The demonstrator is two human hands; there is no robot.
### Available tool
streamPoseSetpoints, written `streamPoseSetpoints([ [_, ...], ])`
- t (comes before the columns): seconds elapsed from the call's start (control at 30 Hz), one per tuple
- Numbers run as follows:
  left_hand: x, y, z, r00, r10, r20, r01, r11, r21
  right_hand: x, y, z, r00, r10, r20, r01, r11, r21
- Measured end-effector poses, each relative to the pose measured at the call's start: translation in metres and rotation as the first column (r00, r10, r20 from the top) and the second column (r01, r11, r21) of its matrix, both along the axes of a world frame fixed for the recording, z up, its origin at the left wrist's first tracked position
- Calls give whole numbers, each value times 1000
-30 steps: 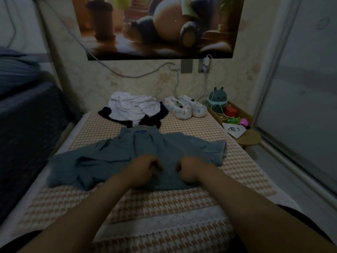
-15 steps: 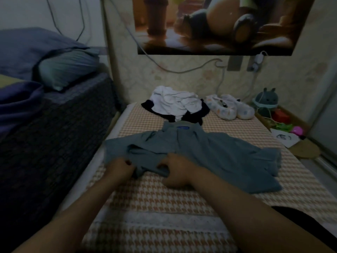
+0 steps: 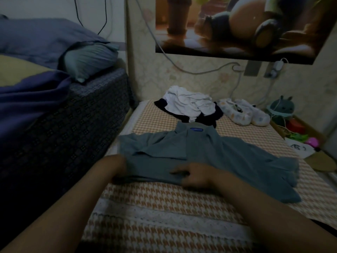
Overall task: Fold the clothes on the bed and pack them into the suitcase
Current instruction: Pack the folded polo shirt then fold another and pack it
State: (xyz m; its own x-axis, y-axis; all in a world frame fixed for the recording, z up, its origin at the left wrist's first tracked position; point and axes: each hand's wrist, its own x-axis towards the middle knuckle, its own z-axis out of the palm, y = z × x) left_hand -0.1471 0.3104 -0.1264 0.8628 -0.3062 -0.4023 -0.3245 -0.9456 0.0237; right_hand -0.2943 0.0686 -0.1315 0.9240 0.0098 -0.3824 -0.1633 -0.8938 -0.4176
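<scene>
Left hand [image 3: 116,168]: fingers go under the left edge of the grey-blue shirt [image 3: 209,161], hidden by cloth; grip unreadable. Right hand [image 3: 196,177]: blurred on the shirt's near hem, fingers indistinct. Dark garment [image 3: 211,117] near the far edge of the bed [image 3: 164,203]: mostly covered by the white garment [image 3: 187,104]. Poster [image 3: 237,24]: cut by the top edge. Shirt label [image 3: 197,129]: text too small.

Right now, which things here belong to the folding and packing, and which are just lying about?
Job: blue-grey shirt, clothes pile behind it, left hand and right hand at the shirt's near edge. No suitcase in view.
Lying about: slippers, pillow, poster, plush toy.
</scene>
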Motion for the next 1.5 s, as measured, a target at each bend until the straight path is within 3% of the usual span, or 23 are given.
streamPoseSetpoints([
  [0.07,-5,-8,3,998,-21,67,18,999,38,5,-4,3,998,-59,32,55,993,100],
  [0.1,-7,-15,6,979,-46,197,59,997,-59,9,-7,3,992,-99,78,91,990,104],
  [0.17,-2,-40,4,904,-168,393,273,935,-228,17,-14,1,977,-140,162,139,990,23],
  [0.23,-2,-62,0,836,-348,424,494,814,-306,25,-22,-2,964,-127,232,146,987,-68],
  [0.33,-1,-94,-21,733,-500,462,650,715,-256,38,-33,-7,947,-147,286,184,977,-107],
  [0.43,7,-121,-34,665,-527,529,680,720,-139,56,-42,-17,953,-91,290,166,954,-248],
  [0.5,18,-136,-34,724,-440,531,609,770,-192,69,-46,-24,940,-111,322,189,957,-222],
  [0.57,37,-144,-29,838,-161,521,430,783,-450,82,-50,-26,904,-169,394,225,969,-102],
  [0.6,50,-142,-25,893,20,450,287,744,-603,89,-53,-26,879,-205,430,238,971,-24],
  [0.67,80,-131,-15,903,310,296,59,594,-802,100,-62,-24,853,-241,463,242,968,58],
  [0.7,95,-123,-11,888,399,227,-13,516,-857,106,-68,-25,857,-217,467,239,971,12],
  [0.73,107,-114,-8,871,451,198,-66,505,-861,112,-75,-28,866,-179,467,238,969,-71],
  [0.83,120,-104,-10,815,508,278,-138,636,-759,121,-92,-40,905,-132,403,236,946,-221],
  [0.9,114,-114,-16,806,423,415,4,696,-719,124,-103,-49,908,-137,397,224,958,-181],
  [1.0,112,-146,-32,866,21,499,325,736,-594,124,-122,-52,822,-194,535,275,958,-77],
  [1.1,113,-167,-54,875,-281,395,430,825,-366,120,-147,-47,748,-267,608,380,923,-63],
  [1.2,121,-170,-67,926,-248,286,355,830,-430,112,-179,-52,826,-261,499,430,865,-260],
  [1.3,135,-172,-58,905,-253,343,353,895,-272,104,-205,-54,852,-329,407,475,814,-335],
  [1.37,144,-176,-50,885,-271,379,363,911,-196,100,-216,-51,846,-318,429,484,796,-364],
  [1.43,150,-180,-48,897,-261,358,351,911,-215,97,-223,-48,831,-255,495,478,783,-399],
  [1.5,150,-186,-44,867,-293,403,363,925,-110,94,-228,-48,790,-184,585,490,763,-421],
])
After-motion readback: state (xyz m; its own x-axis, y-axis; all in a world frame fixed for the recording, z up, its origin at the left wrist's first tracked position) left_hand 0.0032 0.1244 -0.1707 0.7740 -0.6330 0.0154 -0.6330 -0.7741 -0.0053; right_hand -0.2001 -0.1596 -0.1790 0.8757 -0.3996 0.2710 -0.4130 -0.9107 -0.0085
